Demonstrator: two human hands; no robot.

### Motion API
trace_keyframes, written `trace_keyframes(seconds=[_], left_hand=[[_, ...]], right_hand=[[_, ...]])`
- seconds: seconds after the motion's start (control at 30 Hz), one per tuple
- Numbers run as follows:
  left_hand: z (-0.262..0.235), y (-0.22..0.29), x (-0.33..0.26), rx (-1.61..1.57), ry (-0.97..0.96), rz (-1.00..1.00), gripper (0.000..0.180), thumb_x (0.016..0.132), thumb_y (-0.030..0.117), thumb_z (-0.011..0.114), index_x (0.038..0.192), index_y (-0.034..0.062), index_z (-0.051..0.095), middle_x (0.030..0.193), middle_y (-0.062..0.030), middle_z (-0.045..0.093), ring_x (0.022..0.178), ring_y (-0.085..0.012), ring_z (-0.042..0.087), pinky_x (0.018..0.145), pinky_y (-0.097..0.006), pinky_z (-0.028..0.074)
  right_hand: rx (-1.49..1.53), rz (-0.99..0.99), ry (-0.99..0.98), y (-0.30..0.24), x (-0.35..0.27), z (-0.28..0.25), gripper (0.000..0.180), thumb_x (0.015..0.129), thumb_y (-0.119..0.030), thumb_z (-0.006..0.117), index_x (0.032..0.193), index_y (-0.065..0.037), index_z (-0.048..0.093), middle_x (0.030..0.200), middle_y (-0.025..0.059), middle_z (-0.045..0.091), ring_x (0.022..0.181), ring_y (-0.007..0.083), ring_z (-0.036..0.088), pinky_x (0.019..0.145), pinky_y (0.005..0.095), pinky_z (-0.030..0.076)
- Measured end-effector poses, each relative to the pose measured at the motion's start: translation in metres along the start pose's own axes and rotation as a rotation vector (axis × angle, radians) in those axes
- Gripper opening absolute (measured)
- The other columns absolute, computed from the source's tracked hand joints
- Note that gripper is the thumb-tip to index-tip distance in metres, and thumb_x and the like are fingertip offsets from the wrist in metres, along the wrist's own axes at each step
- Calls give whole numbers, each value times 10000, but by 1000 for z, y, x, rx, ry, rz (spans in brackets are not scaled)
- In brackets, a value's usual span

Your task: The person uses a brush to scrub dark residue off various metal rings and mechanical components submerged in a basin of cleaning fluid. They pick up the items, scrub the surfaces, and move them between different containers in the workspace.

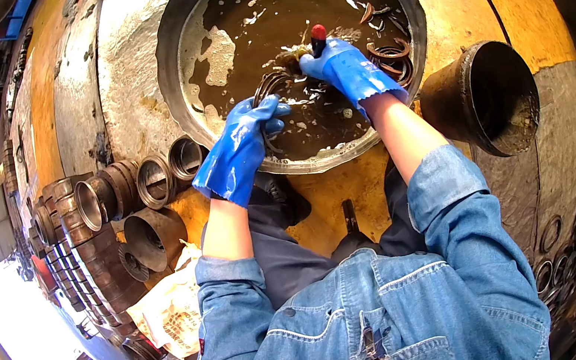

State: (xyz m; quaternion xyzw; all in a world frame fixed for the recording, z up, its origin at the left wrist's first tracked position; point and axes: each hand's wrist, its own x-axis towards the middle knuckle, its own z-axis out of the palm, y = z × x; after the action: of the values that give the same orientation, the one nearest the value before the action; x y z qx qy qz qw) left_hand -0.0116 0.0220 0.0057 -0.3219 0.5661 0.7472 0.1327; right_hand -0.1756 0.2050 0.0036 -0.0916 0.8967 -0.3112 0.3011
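Note:
A wide metal basin (174, 70) of brown, foamy liquid (291, 10) stands in front of me. My left hand (240, 138), in a blue rubber glove, is closed around several thin metal rings (273, 83) over the near part of the basin. My right hand (342, 69), gloved the same way, grips a brush (317, 38) with a dark, red-tipped handle. Its bristles look wet and blurred, close beside the rings. Whether they touch the rings I cannot tell. More rings (393, 61) lie partly in the liquid along the basin's right side.
A large open metal cylinder (479, 101) lies on its side to the right of the basin. At the left are several metal sleeves and rings (88, 204), stacked in rows, and a crumpled paper sack (173, 307). More rings (554, 266) lie at the lower right.

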Motion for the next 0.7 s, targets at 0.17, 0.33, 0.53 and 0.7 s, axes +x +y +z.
trace_keyframes(seconds=[0.17, 0.33, 0.53, 0.7], left_hand=[[16, 0, 5, -66, -39, 81, 383, 992, 235, 732, 1249, -44, 681, 976, -117, 754, 811, -182, 700, 731, -290, 551], [23, -6, 6, -102, -109, 378, 457, 980, 209, 758, 1330, -56, 629, 1159, -152, 750, 1002, -236, 733, 938, -358, 589], [-7, -22, 20, -282, -165, 127, 453, 1006, 167, 686, 1361, -88, 569, 1146, -141, 737, 973, -210, 723, 849, -332, 592], [1, -16, -1, 74, 101, 278, 290, 1044, 151, 609, 1265, -20, 685, 1104, -121, 757, 941, -170, 691, 854, -301, 561]], right_hand=[[-11, 68, 4, 7, -2, -16, 523, 877, -456, 649, 1160, -33, 767, 1181, 238, 750, 1163, 378, 710, 1010, 431, 543], [267, 3, 157, 10, -25, -43, 499, 862, -466, 696, 1076, -20, 757, 1029, 220, 765, 970, 359, 744, 903, 408, 557], [366, -96, 168, 16, -18, -33, 409, 871, -380, 711, 982, 12, 738, 874, 154, 764, 799, 280, 729, 763, 379, 561], [664, -383, -345, -9, -20, -23, 351, 951, -434, 722, 1077, -113, 792, 1007, 9, 788, 944, 115, 695, 865, 267, 501]])
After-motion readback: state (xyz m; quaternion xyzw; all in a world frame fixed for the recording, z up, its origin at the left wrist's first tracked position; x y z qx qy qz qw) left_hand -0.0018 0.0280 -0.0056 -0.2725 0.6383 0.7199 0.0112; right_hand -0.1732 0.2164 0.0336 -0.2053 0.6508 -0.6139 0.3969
